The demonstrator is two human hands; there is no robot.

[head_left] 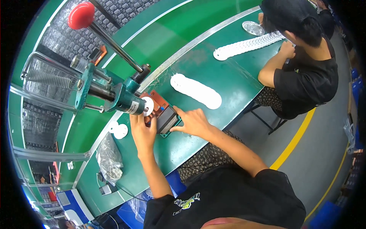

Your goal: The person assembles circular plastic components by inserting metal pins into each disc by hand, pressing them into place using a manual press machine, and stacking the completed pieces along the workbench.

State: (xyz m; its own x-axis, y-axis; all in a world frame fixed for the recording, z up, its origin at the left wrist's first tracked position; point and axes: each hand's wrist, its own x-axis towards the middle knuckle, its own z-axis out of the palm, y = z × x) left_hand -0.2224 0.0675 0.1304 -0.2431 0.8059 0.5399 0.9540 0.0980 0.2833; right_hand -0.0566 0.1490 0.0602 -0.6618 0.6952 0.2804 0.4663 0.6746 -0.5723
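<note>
Well, we find the white disc (150,102) at the fingertips of our left hand (143,136), by the nose of the press (121,98), with the orange base (158,98) just beyond those fingers. We judge the disc light, thin and fairly stiff, perhaps a little slippery; its rim looks the safest hold, finger and thumb opposed, since the face could mark. The left fingers curl near its edge, but we cannot tell whether they pinch it. Our right hand (195,122) spreads thumb and forefinger beside the dark block (167,119); we cannot tell whether they grip it. More discs (196,91) lie in an overlapping row ahead of the right fingers. Hidden from us are some left fingertips, the disc's far face and whatever sits beneath the nose
</note>
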